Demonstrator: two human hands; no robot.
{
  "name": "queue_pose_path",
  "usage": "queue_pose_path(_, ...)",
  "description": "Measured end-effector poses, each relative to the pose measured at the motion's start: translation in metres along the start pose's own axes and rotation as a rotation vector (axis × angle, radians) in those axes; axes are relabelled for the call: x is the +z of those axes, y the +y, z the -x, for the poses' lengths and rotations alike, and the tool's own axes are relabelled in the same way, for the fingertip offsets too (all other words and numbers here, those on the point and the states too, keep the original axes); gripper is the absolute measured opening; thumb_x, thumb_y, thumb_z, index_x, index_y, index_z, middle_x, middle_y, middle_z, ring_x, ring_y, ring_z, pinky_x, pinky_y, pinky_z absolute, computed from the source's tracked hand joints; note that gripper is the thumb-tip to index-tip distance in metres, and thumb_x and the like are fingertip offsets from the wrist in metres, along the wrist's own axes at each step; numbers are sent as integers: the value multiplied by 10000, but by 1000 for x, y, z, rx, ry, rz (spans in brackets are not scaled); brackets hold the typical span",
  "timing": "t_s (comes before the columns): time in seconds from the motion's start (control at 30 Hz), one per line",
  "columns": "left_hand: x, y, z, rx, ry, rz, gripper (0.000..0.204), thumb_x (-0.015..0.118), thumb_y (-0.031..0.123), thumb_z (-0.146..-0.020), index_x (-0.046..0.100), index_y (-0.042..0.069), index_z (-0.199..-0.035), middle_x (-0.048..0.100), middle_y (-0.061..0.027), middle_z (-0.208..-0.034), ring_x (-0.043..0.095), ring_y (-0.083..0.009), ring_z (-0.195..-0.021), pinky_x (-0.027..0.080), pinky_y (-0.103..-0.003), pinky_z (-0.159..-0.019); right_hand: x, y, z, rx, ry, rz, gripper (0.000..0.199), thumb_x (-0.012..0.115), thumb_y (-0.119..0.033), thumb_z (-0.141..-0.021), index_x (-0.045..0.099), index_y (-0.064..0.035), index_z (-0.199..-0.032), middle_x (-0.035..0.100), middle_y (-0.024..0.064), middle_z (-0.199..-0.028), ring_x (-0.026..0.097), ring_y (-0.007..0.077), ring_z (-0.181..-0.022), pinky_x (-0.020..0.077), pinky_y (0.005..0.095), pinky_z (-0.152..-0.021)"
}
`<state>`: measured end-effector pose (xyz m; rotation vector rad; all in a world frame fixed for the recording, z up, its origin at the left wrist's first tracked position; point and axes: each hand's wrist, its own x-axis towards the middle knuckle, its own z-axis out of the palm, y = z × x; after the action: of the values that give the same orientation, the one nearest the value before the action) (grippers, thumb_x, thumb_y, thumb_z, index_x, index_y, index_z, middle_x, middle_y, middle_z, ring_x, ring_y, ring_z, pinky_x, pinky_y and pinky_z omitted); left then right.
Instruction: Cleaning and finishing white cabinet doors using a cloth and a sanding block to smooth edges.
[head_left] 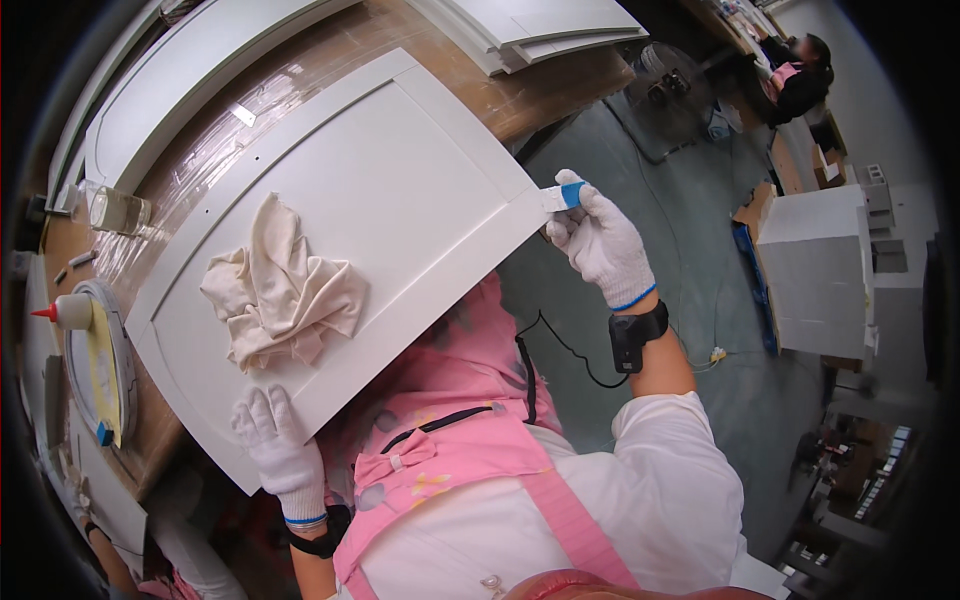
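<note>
We see a white cabinet door panel (370,210) lying flat on the brown desk (330,60), its near edge overhanging toward the person's pink apron (450,450). Left hand (278,440), gloved, lies open and flat on the panel's 7 o'clock edge. Right hand (600,240), gloved, is closed around a small white scraper with blue band (563,196), its tip touching the panel's 3 o'clock corner. A crumpled cream rag (280,290) sits on the panel near 8 o'clock. Glue bottle with red tip (68,312) rests at the desk's 9 o'clock edge. Open green floor (700,300) lies right of the panel; a white cabinet box (815,270) stands well apart at 3 o'clock.
</note>
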<state>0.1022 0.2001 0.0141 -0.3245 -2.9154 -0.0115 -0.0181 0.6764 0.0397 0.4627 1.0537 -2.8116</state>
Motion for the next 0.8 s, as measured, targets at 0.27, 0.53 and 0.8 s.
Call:
queue_pose_path(0.27,-1,2,1,-31,-22,-6,600,568,-28,-759,542,53,-1353,495,-223,-1409,426,-446,-1335,295,-567,-1141,17,2,-10,-176,26,305,330,583,-103,-971,549,-22,-1290,609,124,-1169,627,235,-1030,550,367,-901)
queue_pose_path(0.53,3,0,0,-11,2,10,693,561,-81,-694,521,34,-1376,487,-241,-1399,417,-447,-1338,275,-554,-1154,34,1,-19,-1029,-275,1812,477,630,85,-753,587,-28,-1215,625,139,-1219,596,321,-1129,496,389,-984)
queue_pose_path(0.8,3,-1,0,-23,2,-9,585,596,-9,-775,554,76,-1352,485,-209,-1422,437,-430,-1331,308,-561,-1138,30,5,-26,-1042,-382,1878,520,600,124,-684,595,-39,-1178,627,121,-1215,595,308,-1133,501,381,-981)
